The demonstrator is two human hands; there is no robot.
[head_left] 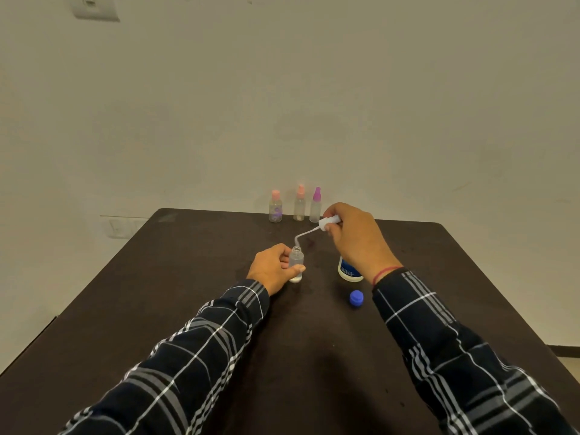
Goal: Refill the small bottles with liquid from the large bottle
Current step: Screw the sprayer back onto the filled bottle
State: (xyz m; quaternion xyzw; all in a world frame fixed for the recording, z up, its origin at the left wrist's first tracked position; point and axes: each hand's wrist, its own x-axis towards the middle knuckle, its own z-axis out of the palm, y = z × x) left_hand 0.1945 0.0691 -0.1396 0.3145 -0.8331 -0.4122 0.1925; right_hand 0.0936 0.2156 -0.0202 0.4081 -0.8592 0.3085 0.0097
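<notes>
My left hand (273, 269) grips a small clear bottle (296, 262) that stands upright and uncapped on the dark table (188, 309). My right hand (354, 237) holds a white spray head (329, 221) above the table; its thin curved tube (303, 238) reaches down to the small bottle's mouth. The large white bottle with a blue label (347, 271) stands behind my right wrist, mostly hidden. Its blue cap (357, 298) lies on the table in front of it.
Three small spray bottles stand at the table's far edge against the wall: two with pink tops (275, 207) (299, 205) and one with a purple top (316, 206). A wall socket (94, 7) is at upper left.
</notes>
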